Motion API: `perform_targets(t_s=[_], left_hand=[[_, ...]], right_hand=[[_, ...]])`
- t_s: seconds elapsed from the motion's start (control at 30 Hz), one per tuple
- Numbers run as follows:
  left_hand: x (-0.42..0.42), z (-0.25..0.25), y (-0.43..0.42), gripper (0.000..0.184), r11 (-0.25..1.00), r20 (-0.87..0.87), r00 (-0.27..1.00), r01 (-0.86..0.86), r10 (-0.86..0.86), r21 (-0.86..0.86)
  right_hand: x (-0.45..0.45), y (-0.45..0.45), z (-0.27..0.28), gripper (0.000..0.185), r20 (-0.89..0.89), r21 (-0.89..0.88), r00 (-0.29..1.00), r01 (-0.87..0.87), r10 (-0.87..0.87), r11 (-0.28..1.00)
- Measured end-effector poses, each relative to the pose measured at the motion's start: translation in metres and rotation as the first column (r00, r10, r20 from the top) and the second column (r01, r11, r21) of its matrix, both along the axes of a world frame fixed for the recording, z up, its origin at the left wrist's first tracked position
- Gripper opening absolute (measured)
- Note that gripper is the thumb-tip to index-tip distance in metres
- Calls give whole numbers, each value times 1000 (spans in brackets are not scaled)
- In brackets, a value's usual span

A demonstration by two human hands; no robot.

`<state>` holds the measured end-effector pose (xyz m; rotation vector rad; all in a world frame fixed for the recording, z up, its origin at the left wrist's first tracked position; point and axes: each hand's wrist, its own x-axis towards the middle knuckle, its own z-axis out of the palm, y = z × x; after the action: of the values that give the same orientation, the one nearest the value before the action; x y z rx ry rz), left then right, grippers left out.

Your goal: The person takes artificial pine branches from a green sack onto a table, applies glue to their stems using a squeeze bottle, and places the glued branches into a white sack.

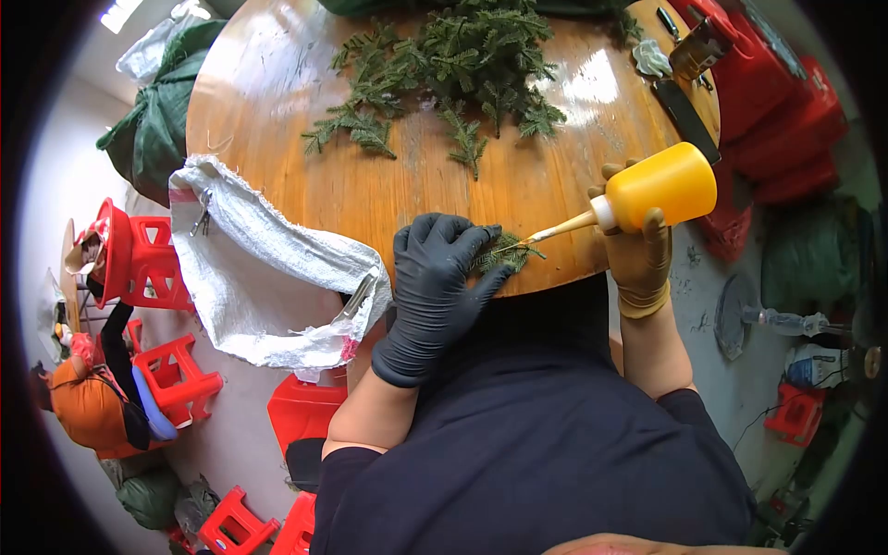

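My left hand [442,276], in a black glove, lies at the near edge of the round wooden table, its thumb and fingers closed on a small green fir sprig [504,256]. In a tan glove, my right hand [640,252] grips a yellow squeeze bottle [668,190] tilted on its side. The bottle's long nozzle points left, and its tip meets or hovers just over the sprig; I cannot tell which. Beyond my hands, a heap of fir branches [462,60] covers the middle of the table.
A white woven sack [250,277] hangs open at the table's left edge, held by clips. A dark flat case [686,120], a jar [700,48] and crumpled tissue [651,57] lie at right. Red stools [180,375] and a seated person [88,407] are at left.
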<state>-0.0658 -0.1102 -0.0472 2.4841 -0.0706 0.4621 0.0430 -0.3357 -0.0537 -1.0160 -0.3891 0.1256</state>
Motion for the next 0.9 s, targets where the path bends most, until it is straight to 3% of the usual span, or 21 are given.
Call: perform_targets(t_s=[0.5,0.9], left_hand=[[-1,1,-3,36,999,35,999,-34,34,-8],[0,-2,-4,36,999,41,998,-46,44,26]], right_hand=[[-2,11,-6,63,62,-109,997,-30,37,994],[-1,-5,0,61,148,-216,987,98,-67,972]])
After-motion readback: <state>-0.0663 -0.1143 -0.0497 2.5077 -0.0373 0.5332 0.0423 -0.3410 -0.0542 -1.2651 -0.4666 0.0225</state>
